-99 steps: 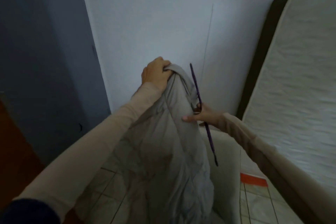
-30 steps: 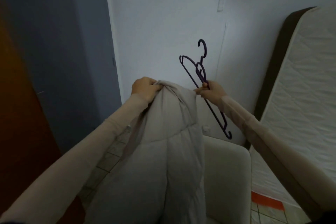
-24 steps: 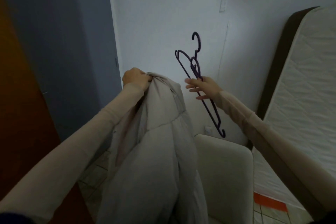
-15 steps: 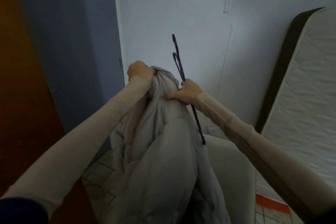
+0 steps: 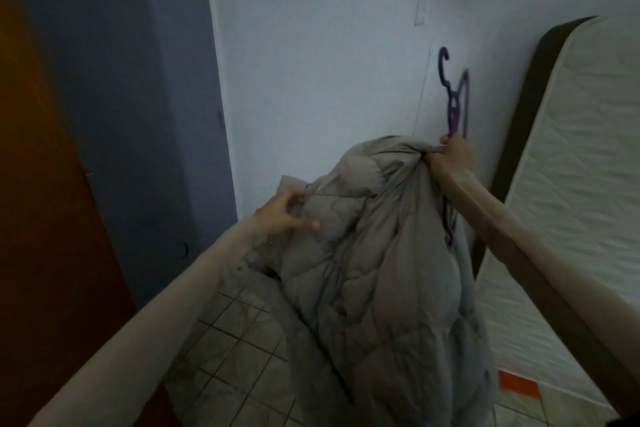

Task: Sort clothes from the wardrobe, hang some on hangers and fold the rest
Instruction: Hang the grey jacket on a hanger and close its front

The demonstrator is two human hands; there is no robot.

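grey quilted jacket (image 5: 377, 274) hangs mid-frame over the tiled floor (image 5: 239, 350). left hand (image 5: 282, 215) at 9 o'clock of it pinches a fold; right hand (image 5: 453, 158) at 1 o'clock clenches the bunched top together with a purple hanger (image 5: 455, 104) (hook up). white mattress (image 5: 568, 184) leans at 3 o'clock.

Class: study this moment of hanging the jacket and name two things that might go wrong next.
1. The right hand grips both jacket top and purple hanger; either may slip.
2. The left hand only pinches a fold, and the bulky jacket hangs low, so it may sag onto the floor.
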